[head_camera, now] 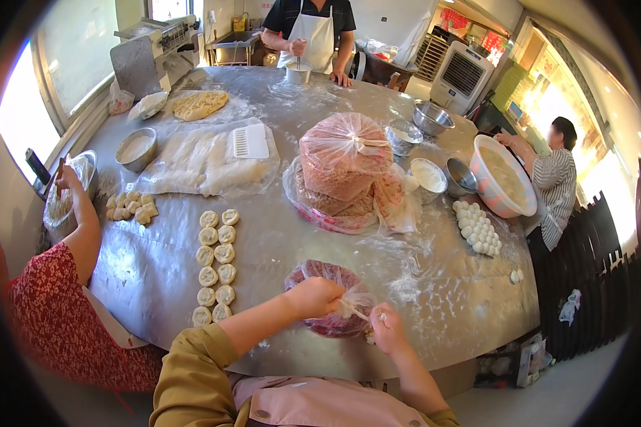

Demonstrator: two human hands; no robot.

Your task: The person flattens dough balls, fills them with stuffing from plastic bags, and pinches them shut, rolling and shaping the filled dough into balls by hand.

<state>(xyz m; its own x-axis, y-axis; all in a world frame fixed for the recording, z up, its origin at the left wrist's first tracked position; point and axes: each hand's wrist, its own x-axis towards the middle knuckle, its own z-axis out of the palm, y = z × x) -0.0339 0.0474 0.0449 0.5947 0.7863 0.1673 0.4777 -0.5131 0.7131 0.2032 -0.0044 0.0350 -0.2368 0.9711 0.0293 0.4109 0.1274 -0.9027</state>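
In front of me on the metal table sits a clear plastic bag (pixel 326 272) with dark reddish filling inside. My left hand (pixel 318 296) grips the gathered neck of this bag. A pale tie or twisted strip of plastic (pixel 355 308) runs from the neck to my right hand (pixel 389 328), whose fingers are closed on its end. Small dough bits (pixel 370 335) lie beside the bag, partly covered by my right hand. Two columns of round filled dough pieces (pixel 225 253) stand to the left of my left forearm.
Large tied bags of crumbly filling (pixel 342 160) are stacked mid-table. Eggs (pixel 476 228), metal bowls (pixel 432 117) and a big plastic basin (pixel 505 176) occupy the right. Plastic-covered dough (pixel 192 163) lies left. Co-workers stand at the left, far and right sides.
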